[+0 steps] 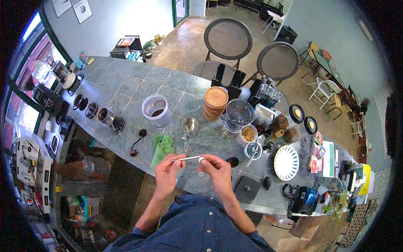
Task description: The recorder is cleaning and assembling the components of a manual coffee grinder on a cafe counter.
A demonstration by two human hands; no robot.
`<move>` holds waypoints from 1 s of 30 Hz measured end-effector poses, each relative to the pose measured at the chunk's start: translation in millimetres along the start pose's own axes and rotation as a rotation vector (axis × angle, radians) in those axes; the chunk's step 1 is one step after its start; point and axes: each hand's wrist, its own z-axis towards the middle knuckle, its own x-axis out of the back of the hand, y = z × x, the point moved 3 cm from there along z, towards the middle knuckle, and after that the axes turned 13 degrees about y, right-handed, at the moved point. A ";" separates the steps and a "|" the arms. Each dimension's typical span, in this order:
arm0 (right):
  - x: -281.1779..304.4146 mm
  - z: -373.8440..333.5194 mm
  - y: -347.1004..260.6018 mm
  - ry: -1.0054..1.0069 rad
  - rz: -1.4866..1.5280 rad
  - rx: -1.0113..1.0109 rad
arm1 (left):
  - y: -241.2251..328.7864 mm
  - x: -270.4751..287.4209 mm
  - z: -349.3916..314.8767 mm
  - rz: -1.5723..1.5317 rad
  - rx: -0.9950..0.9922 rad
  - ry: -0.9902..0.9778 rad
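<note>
Between my two hands, just above the counter's near edge, is a thin light-coloured rod (189, 158) with a small white piece at its right end. My left hand (166, 174) pinches the rod near its left end. The fingers of my right hand (217, 171) are closed around the white piece; its exact kind is too small to make out. A crumpled green cloth (161, 148) lies just beyond my left hand. Farther off stands a small metal pitcher (189, 125). To the right of my right hand is a small dark cup (232, 161).
On the stone-tiled counter (138, 90) stand a white tub (157, 115) with brown residue and stacked round wooden pieces (215, 101). A spoon-like tool (137, 143) lies left. A white slotted plate (286, 163) and a black mat (247, 189) are right. An espresso machine (31, 161) stands far left.
</note>
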 end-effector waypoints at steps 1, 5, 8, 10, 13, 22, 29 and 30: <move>1.6 -3.4 -5.9 0.011 0.098 -0.049 | 3.9 -2.7 -2.4 0.003 -0.051 -0.002; 14.1 -8.5 -8.7 -0.099 0.536 -0.316 | 6.2 -12.7 -9.2 -0.036 -0.071 -0.021; 18.3 -8.3 -9.5 -0.161 0.592 -0.345 | 6.7 -22.5 -13.5 -0.043 -0.062 -0.102; 20.8 -6.3 -8.2 -0.182 0.618 -0.367 | 4.3 -27.7 -16.2 -0.096 -0.063 -0.117; 19.3 -8.2 -10.9 -0.205 0.646 -0.373 | -1.0 -29.2 -17.8 -0.127 -0.060 -0.140; 13.6 -20.7 -22.5 -0.031 0.402 -0.039 | -5.3 -35.0 -26.5 -0.005 -0.027 -0.097; 14.6 -21.7 -11.5 -0.064 0.462 -0.182 | 2.6 -25.4 -28.2 0.165 -0.152 -0.092; 15.5 -22.5 -10.5 -0.059 0.465 -0.183 | 4.6 -21.9 -26.8 0.273 -0.226 -0.133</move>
